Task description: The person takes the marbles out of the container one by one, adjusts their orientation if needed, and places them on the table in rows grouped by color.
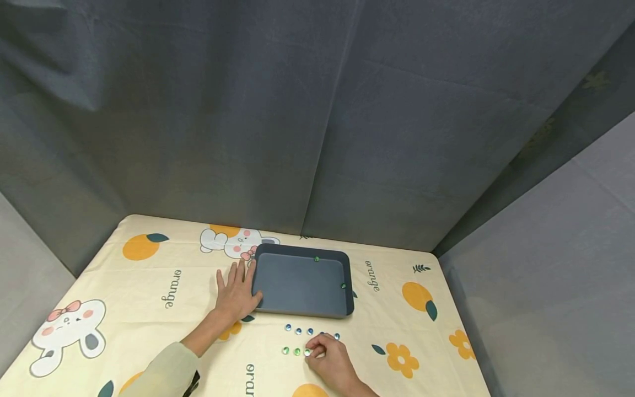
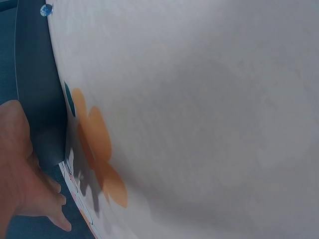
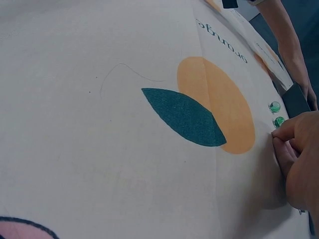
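Note:
My left hand (image 1: 235, 300) lies with fingers spread at the left side of a dark grey tray (image 1: 302, 284), its thumb against the rim. Two green marbles, a far one (image 1: 316, 258) and a right-hand one (image 1: 343, 285), sit inside the tray along its edges. In front of the tray, my right hand (image 1: 329, 358) pinches a green marble (image 1: 307, 352) between thumb and index finger at the cloth. Two other green marbles, one (image 1: 285, 350) and its neighbour (image 1: 297, 352), lie to its left. Beyond them runs a row of several blue marbles (image 1: 298, 331), partly covered by the right hand.
A cream cloth (image 1: 198, 353) printed with oranges, flowers and rabbits covers the table. A dark grey curtain (image 1: 223, 121) hangs behind it, and a grey panel (image 1: 555, 264) stands on the right.

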Motion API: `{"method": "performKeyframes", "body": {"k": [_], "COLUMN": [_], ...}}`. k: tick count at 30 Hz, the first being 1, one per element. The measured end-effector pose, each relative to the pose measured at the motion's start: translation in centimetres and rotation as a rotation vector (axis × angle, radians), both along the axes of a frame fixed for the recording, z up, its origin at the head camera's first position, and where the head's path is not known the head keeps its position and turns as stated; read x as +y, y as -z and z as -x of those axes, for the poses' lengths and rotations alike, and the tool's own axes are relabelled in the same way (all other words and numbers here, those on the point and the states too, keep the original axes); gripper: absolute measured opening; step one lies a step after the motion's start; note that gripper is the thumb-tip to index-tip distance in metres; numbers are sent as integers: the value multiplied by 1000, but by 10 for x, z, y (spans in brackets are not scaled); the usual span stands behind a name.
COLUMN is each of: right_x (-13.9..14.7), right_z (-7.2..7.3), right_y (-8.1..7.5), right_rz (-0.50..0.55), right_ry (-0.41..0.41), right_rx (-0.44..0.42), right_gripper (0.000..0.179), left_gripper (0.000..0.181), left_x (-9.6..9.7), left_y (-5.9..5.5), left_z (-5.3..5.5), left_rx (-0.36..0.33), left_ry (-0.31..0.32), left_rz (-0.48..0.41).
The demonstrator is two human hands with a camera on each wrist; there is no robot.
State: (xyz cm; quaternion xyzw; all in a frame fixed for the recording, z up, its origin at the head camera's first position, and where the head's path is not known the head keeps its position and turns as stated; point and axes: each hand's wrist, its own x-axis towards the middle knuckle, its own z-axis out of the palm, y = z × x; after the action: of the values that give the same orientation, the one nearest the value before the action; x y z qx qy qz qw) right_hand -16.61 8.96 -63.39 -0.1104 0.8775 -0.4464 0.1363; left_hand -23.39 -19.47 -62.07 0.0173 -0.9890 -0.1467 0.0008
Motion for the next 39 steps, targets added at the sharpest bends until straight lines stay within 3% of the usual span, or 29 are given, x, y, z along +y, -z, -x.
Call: {"method": "performKeyframes", "body": {"k": [16,24,31,36,39], "right_x": [-1,4,18,28,33], "right_z": [0,-7,6,21,33], "right_y": [2,-10,-30,-39,-40], "right_rz": [-3,-7,-66,-207,-303], "right_ry": [24,27,-6,-22,-12], "right_rx": [-21,-16,162,377,450], "right_gripper": [24,15,13,22,31], "left_gripper": [87,87,87,87,87], "left_x": [-1,0,-1,0,0], "left_y": [2,1,1,0,-1], "left_z": [1,0,0,0,0], "left_rx": [-7,-9,-1,2,0], "left_ry": [-3,-4,-1,1,0], "left_rz": [-10,-4,2,3,2]}}
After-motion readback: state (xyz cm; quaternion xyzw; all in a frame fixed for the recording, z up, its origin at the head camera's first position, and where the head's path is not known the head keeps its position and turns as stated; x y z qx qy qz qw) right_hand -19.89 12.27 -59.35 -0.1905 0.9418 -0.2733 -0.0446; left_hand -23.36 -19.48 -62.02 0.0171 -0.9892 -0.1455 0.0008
